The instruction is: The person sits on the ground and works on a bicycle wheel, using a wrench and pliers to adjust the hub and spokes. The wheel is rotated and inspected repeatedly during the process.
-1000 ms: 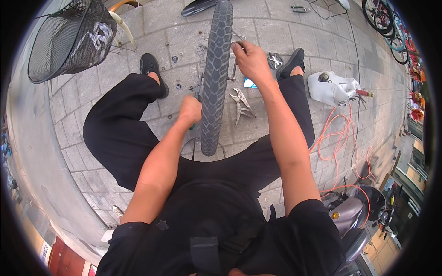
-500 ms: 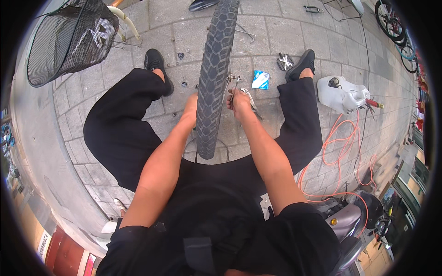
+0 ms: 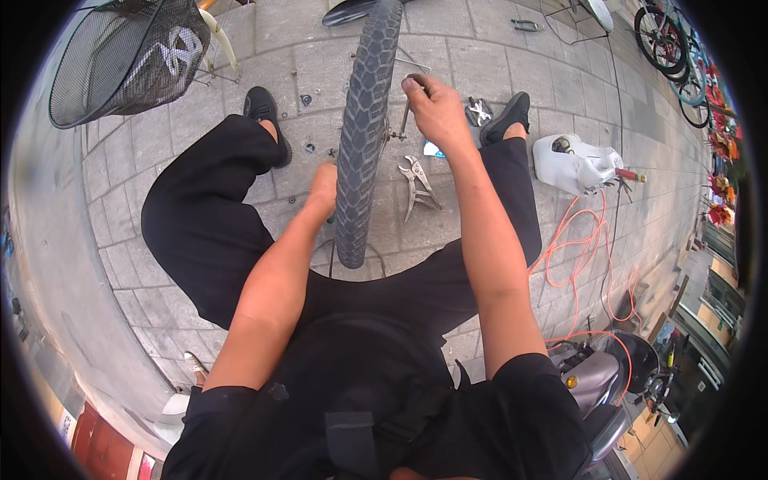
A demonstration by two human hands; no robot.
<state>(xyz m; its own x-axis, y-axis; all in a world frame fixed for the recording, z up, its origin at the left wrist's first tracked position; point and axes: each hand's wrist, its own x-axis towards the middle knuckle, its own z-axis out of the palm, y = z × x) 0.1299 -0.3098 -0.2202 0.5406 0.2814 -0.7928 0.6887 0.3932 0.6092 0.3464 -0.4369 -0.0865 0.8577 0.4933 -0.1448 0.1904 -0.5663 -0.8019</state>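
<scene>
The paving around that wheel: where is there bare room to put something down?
Bare paving lies between the right shoe, the white jug and the small hand tool; another patch lies left of the left leg, up to the pale concrete strip. It is crowded right of the wheel: right hand, locking pliers, blue-white packet.

Grey slab paving (image 3: 496,60) in even daylight, a smooth pale strip (image 3: 68,280) along the left.

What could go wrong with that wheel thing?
The metal tool in the right hand might slip off the axle and bump the knuckles. The small dark part lies loose near the left shoe, so it could get kicked and lost.
</scene>
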